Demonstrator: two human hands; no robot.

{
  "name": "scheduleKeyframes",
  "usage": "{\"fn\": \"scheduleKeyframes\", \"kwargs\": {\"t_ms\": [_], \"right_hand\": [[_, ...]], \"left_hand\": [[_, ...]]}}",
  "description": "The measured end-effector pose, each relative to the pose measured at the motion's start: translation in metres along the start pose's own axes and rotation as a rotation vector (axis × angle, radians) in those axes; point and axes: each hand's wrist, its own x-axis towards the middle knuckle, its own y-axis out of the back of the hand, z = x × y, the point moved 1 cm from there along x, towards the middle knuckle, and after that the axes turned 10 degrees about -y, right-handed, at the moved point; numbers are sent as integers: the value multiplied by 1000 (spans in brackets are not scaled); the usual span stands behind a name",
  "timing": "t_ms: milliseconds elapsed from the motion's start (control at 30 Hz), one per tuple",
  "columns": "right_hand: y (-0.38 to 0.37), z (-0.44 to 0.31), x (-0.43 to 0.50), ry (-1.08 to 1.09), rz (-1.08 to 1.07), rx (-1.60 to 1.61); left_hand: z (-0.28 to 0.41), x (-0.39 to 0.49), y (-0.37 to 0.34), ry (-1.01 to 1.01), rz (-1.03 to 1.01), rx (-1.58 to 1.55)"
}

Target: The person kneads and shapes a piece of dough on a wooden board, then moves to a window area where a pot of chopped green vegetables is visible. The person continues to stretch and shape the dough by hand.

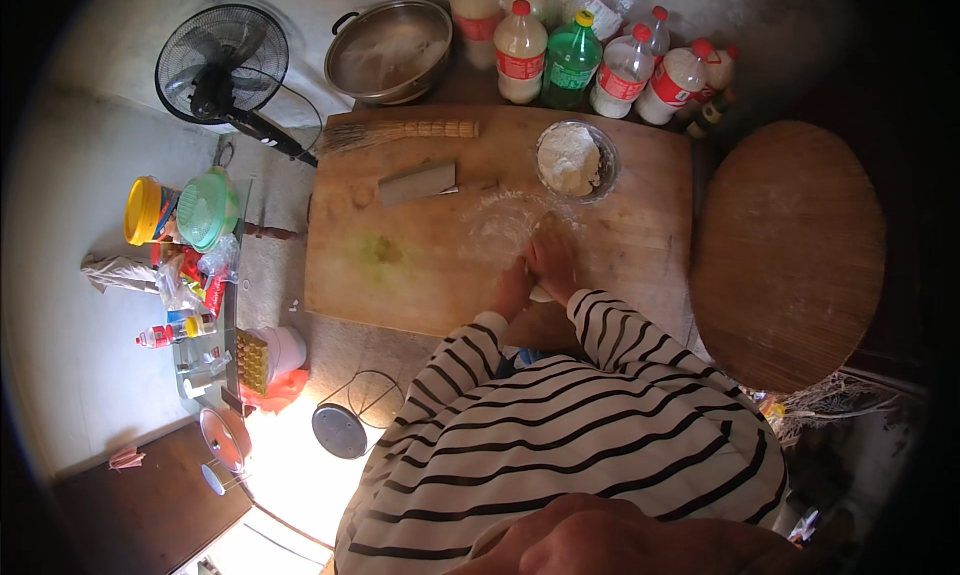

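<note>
On the floured wooden board, a pale lump of dough (541, 294) shows only in part, between and beneath my wrists. My right hand (553, 260) presses down over it, fingers pointing away from me. My left hand (514, 284) lies close against the right one, also at the dough; its fingertips are hidden. A patch of loose flour (501, 226) is smeared just beyond the hands. Farther off stands a bowl of flour (568, 158), heaped high. To the left lie a dough scraper or broad flat blade (418, 183) and a straw brush (439, 129).
Several plastic bottles (520, 64) line the back edge beside a large metal pan (388, 53). A round wooden board (787, 256) stands at the right of the worktable (360, 290). At left are a pedestal fan (222, 64), a cluttered glass shelf (199, 353) and a stool (339, 431).
</note>
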Motion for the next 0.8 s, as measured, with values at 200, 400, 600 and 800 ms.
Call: {"fn": "scheduleKeyframes", "kwargs": {"t_ms": [200,400,600,800], "right_hand": [[8,5,16,-328,-315,360],[38,22,-66,33,-175,207],[24,4,-6,244,-30,-204],[5,4,17,-27,-27,142]], "left_hand": [[-24,14,-17,-436,164,318],[-43,-37,-91,-726,320,204],[-86,-28,-75,-219,361,-851],[-19,0,-26,-66,178,-1157]]}}
